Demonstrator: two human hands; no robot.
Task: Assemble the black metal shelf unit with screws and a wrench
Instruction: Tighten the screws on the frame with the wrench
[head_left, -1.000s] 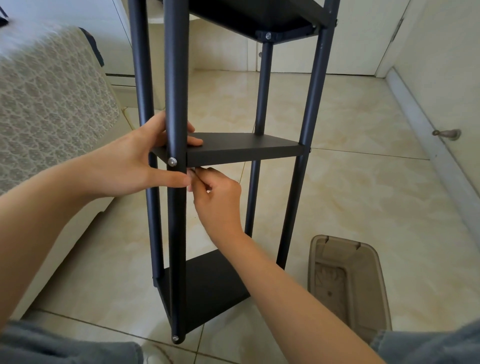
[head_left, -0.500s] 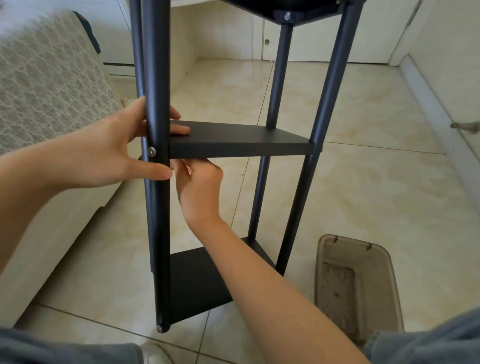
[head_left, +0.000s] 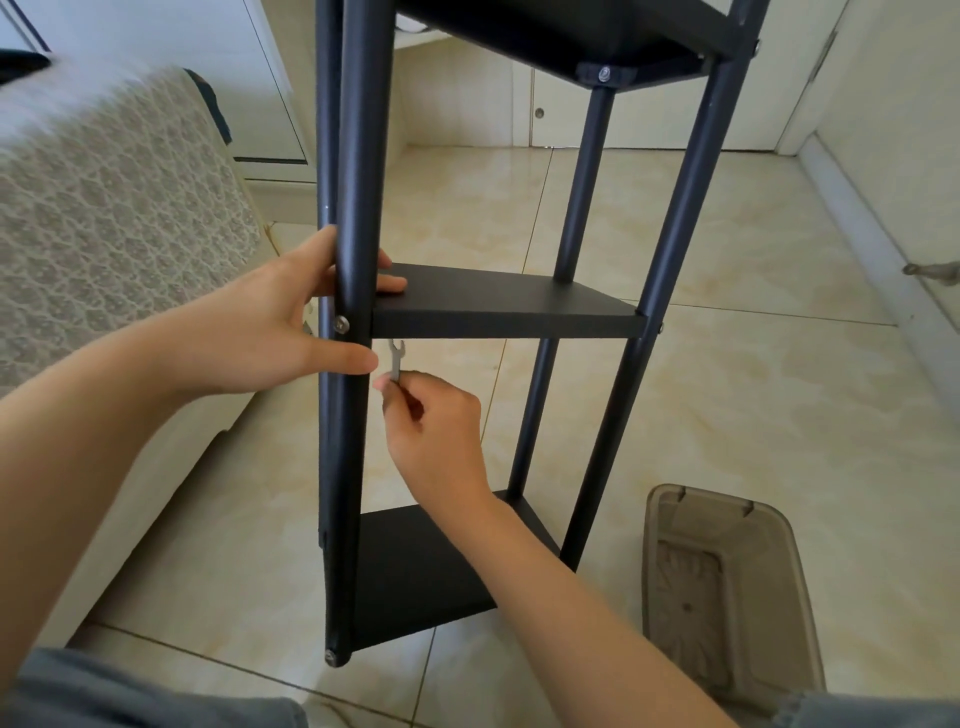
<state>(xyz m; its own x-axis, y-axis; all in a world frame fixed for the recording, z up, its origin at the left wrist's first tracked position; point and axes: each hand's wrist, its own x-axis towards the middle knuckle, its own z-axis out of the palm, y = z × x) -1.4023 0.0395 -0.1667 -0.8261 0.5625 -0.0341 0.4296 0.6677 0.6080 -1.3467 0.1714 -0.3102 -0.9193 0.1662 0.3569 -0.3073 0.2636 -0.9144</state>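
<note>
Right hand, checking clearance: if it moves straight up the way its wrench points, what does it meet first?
Likely the underside of the middle shelf, just above the wrench the right hand pinches; depth is unclear.

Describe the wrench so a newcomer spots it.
Find the middle shelf of the black shelf unit. Under its front edge by the front post, the right hand pinches the wrench: a flat silver strip, forked end up, unlike the round screw heads.

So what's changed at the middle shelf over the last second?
The right hand has dropped from under the flat black metal middle shelf, and the small silver open-ended wrench it pinches now shows, head up, just below the shelf. The left hand still grips the black front post at the shelf corner.
</note>
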